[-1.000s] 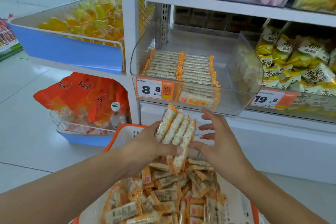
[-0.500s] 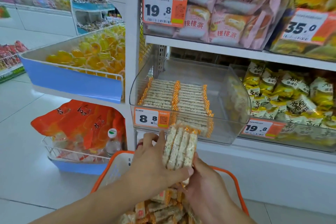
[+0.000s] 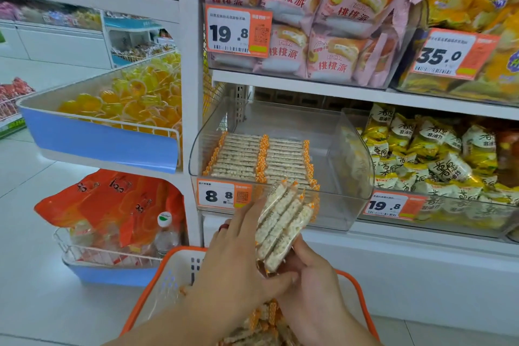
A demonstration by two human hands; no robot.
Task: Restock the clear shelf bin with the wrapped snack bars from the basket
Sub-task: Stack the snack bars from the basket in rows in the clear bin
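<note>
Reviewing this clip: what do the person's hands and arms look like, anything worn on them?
Both forearms are bare, with no sleeves, gloves or watch in view. The left hand wears a red ring on one finger. The right hand shows no ring or other marking.

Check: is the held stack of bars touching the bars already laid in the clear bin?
Apart. The head view shows the held stack outside the clear bin's front wall, with the bars inside behind it.
</note>
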